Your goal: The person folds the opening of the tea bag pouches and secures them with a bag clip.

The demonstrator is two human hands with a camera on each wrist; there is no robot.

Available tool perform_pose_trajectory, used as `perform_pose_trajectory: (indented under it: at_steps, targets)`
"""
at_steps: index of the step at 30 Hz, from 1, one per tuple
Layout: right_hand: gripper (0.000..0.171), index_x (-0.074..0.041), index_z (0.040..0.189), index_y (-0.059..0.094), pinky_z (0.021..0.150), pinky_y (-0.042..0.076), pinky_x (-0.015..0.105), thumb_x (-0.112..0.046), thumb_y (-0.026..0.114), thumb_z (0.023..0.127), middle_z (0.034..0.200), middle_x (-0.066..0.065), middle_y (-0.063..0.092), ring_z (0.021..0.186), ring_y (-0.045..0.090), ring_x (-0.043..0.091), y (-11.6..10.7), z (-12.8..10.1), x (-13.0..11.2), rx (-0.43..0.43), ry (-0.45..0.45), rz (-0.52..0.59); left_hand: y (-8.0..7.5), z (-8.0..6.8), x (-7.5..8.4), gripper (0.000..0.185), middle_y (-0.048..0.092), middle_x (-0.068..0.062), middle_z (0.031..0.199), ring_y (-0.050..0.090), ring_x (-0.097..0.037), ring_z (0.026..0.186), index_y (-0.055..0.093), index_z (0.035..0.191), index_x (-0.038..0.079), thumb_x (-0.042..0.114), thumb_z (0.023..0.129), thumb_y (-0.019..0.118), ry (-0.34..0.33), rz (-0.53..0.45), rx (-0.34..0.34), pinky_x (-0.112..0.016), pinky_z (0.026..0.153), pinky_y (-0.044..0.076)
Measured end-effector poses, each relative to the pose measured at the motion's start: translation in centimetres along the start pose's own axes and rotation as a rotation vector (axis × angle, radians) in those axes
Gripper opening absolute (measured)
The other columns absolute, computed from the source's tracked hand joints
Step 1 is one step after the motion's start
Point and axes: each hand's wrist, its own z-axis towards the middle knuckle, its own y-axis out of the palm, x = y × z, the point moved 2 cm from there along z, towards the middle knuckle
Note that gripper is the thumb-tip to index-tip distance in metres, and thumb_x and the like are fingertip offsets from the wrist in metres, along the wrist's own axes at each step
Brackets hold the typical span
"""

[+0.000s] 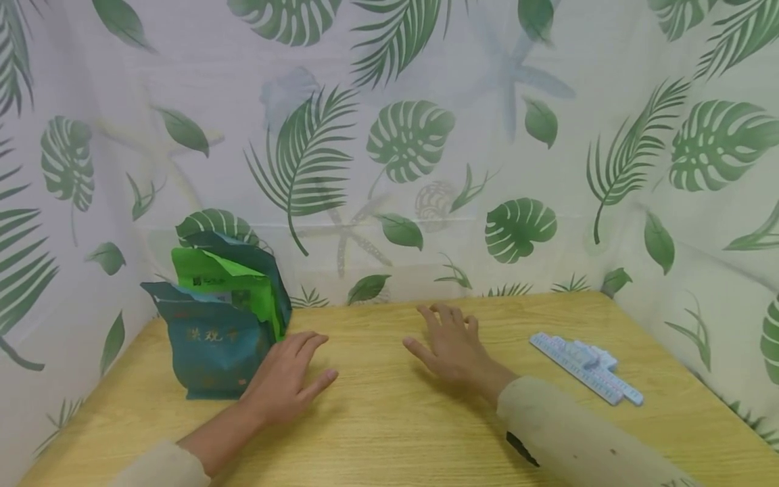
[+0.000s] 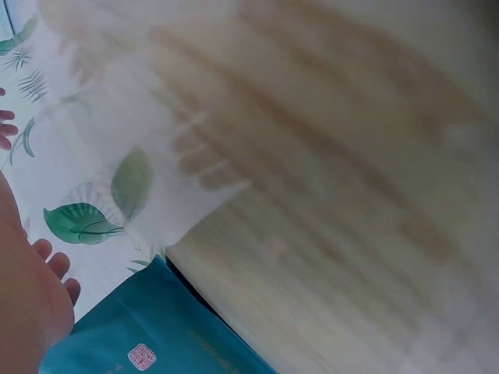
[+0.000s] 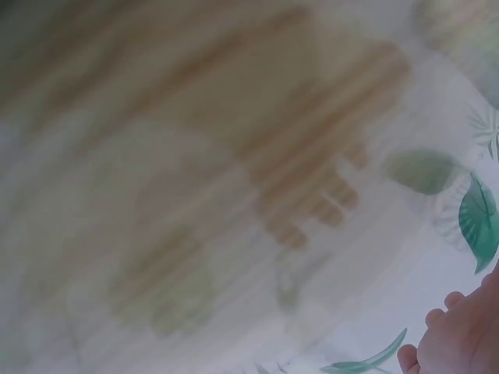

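Note:
On the left of the table stands a teal pouch [image 1: 213, 352] with gold characters, a bright green pouch [image 1: 201, 267] behind it and another dark teal pouch [image 1: 281, 277] at the back. My left hand [image 1: 285, 379] is by the right side of the front pouch, fingers loosely extended and holding nothing; whether it touches the pouch I cannot tell. Over the middle of the table my right hand [image 1: 453, 346] has its fingers spread, with nothing in it. In the left wrist view the teal pouch [image 2: 171, 327] lies just past the palm.
Pale blue printed strips [image 1: 575, 368] with small pale pieces on top lie at the right of the wooden table [image 1: 389, 433]. A white leaf-patterned curtain [image 1: 341, 135] surrounds the table's back and sides. Much of both wrist views is blurred table surface with reflections.

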Motion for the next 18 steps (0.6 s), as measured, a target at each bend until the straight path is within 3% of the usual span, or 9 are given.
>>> perform_pose_trajectory:
  at_steps: [4, 9, 14, 18]
  targets:
    - [0.076, -0.012, 0.153, 0.037, 0.098, 0.028, 0.063, -0.065, 0.041, 0.099, 0.147, 0.016, 0.042, 0.133, 0.039, 0.04, 0.0, 0.2, -0.5, -0.004, -0.018, 0.008, -0.4, -0.2, 0.0, 0.052, 0.059, -0.013, 0.134, 0.055, -0.032, 0.126, 0.056, 0.134, 0.006, 0.039, 0.095, 0.066, 0.028, -0.005, 0.042, -0.055, 0.104, 0.042]
    - [0.074, -0.012, 0.151, 0.039, 0.096, 0.028, 0.062, -0.064, 0.042, 0.099, 0.145, 0.017, 0.044, 0.132, 0.04, 0.04, 0.2, 0.4, -1.3, 0.004, -0.032, 0.014, -1.0, -0.5, -0.2, 0.043, 0.063, -0.01, 0.125, 0.059, -0.029, 0.118, 0.062, 0.126, 0.006, 0.037, 0.095, 0.066, 0.102, -0.033, 0.155, -0.051, 0.1, 0.046]
    - [0.075, -0.013, 0.153, 0.036, 0.1, 0.027, 0.062, -0.064, 0.041, 0.099, 0.147, 0.016, 0.041, 0.135, 0.038, 0.039, 0.7, 0.7, -2.1, -0.038, -0.029, 0.017, -1.3, -1.0, -0.6, 0.04, 0.065, -0.009, 0.116, 0.061, -0.027, 0.109, 0.065, 0.117, 0.005, 0.04, 0.1, 0.058, 0.204, -0.04, 0.269, -0.049, 0.094, 0.048]
    - [0.077, -0.013, 0.155, 0.032, 0.104, 0.025, 0.065, -0.066, 0.036, 0.099, 0.15, 0.016, 0.038, 0.138, 0.035, 0.038, 0.9, 0.9, -3.1, -0.07, -0.043, 0.022, -1.5, -1.4, -0.8, 0.042, 0.065, -0.009, 0.113, 0.061, -0.027, 0.107, 0.065, 0.114, 0.005, 0.043, 0.102, 0.053, 0.229, -0.036, 0.314, -0.048, 0.092, 0.048]
